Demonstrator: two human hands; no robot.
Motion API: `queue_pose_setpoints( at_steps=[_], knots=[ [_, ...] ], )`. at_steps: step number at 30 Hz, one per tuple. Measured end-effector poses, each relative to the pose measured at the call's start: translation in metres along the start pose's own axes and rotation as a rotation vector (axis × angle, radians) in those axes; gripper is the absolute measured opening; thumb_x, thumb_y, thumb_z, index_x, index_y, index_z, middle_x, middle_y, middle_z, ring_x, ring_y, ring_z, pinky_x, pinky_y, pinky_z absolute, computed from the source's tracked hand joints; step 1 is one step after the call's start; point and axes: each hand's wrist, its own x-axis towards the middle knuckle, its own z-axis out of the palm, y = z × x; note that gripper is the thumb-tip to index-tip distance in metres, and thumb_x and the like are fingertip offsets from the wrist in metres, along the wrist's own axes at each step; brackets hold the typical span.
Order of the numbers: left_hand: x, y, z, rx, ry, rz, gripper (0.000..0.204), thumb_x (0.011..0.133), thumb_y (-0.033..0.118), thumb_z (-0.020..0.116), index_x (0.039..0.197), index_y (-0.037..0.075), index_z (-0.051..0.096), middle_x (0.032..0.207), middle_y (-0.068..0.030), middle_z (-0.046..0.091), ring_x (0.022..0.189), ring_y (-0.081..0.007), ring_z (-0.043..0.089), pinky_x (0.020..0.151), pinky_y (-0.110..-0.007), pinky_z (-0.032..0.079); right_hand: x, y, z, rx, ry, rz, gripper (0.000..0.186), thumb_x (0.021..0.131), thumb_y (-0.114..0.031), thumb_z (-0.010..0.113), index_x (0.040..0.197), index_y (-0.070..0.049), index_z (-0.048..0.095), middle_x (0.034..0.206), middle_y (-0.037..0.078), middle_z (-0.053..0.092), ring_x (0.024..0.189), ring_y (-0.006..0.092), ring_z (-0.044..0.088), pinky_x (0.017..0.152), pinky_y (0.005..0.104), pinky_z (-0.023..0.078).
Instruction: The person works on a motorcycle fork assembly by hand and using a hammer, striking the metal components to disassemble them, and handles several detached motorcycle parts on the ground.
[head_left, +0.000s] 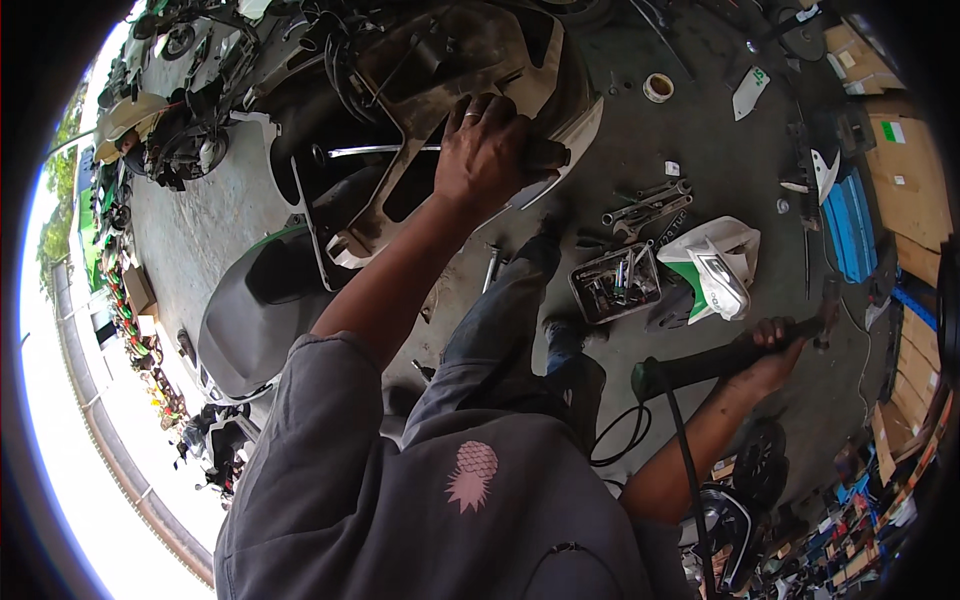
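Observation:
My left hand (482, 150), with a ring on one finger, is closed round a dark handle (547, 153) over a scooter's stripped front (425, 60). A long silver rod (375, 151) runs out on the other side of that hand. I cannot tell whether the rod and handle are one piece. Out to the right, my right hand (770, 355) grips a long-bodied, dark corded power tool (700, 368) with a greenish rear end. Its cable hangs toward my body. Beyond the hand is a brownish metal end (827, 318); its exact shape is unclear.
On the floor lie several wrenches (645, 208), a tray of sockets and small parts (574, 290), a white-and-green panel (715, 262) and a tape roll (658, 88). A black scooter seat (255, 315) stands left. Cardboard boxes (905, 170) and a blue case (848, 230) line the right.

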Motion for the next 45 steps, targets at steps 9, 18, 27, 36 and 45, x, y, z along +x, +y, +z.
queue_pose_setpoints(
  at_steps=[9, 18, 27, 36, 45],
  knots=[
    [0.006, -0.022, 0.014, -0.024, 0.043, -0.056, 0.06, 0.063, 0.044, 0.076, 0.1, 0.002, 0.057, 0.106, -0.0131, 0.054, 0.107, -0.0332, 0.051, 0.092, -0.045, 0.042, -0.096, 0.098, 0.084, -0.579, -0.38, 0.805, 0.039, 0.093, -0.048, 0.047, 0.092, -0.01, 0.052, 0.057, -0.002, 0.04, 0.037, 0.0093, 0.037, 0.037, 0.0255, 0.034],
    [0.003, -0.018, 0.007, 0.039, 0.053, -0.093, 0.038, 0.077, 0.031, 0.065, 0.101, 0.003, 0.057, 0.106, -0.0151, 0.054, 0.104, -0.0341, 0.052, 0.089, -0.044, 0.043, 0.093, 0.005, 0.041, 0.807, -0.651, 0.747, 0.008, 0.095, -0.01, 0.043, 0.091, -0.006, 0.049, 0.078, 0.005, 0.046, 0.072, 0.014, 0.047, 0.069, 0.0289, 0.042],
    [0.005, -0.015, 0.008, 0.051, 0.08, -0.06, 0.03, 0.078, 0.029, 0.063, 0.096, 0.005, 0.058, 0.107, -0.013, 0.054, 0.104, -0.0331, 0.053, 0.088, -0.045, 0.043, 0.057, -0.111, -0.024, -0.63, -0.467, 0.481, 0.027, 0.097, -0.032, 0.044, 0.112, -0.01, 0.049, 0.072, -0.003, 0.042, 0.05, 0.0079, 0.039, 0.05, 0.0238, 0.037],
    [0.009, -0.017, 0.01, 0.098, -0.111, -0.057, 0.018, 0.082, 0.023, 0.06, 0.093, 0.008, 0.06, 0.108, -0.011, 0.05, 0.096, -0.0322, 0.056, 0.079, -0.046, 0.05, 0.008, 0.017, 0.018, -0.993, -0.56, 0.131, 0.028, 0.096, -0.03, 0.047, 0.105, -0.004, 0.05, 0.071, 0.002, 0.052, 0.052, 0.0074, 0.048, 0.045, 0.023, 0.039],
    [0.011, -0.014, 0.005, 0.084, -0.078, 0.018, 0.036, 0.065, 0.015, 0.074, 0.099, 0.011, 0.061, 0.111, -0.0146, 0.055, 0.096, -0.0363, 0.058, 0.079, -0.043, 0.05, -0.026, 0.117, 0.05, -0.417, -0.57, 0.531, 0.037, 0.097, -0.038, 0.035, 0.106, -0.004, 0.046, 0.064, 0.005, 0.047, 0.046, 0.0137, 0.046, 0.042, 0.0263, 0.038]
  ],
)
